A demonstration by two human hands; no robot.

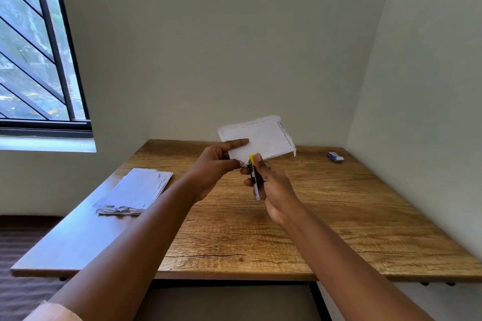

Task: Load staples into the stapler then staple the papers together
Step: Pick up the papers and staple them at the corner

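Observation:
My left hand (216, 163) pinches a small bundle of white torn-edged papers (263, 138) by its lower left corner, holding it upright above the wooden table (326, 216). My right hand (273, 185) grips a slim stapler (254, 180) with a yellow tip. The stapler's tip sits at the lower edge of the held papers, near the corner beside my left fingers. Fingers hide the exact spot where the stapler meets the paper. A stack of more white papers (134, 191) lies flat on the table's left part.
A small blue and white staple box (335, 156) lies at the table's far right corner by the wall. Walls close the table at the back and right. A barred window (39, 47) is at the left. Dark floor (26, 242) shows beyond the table's left edge.

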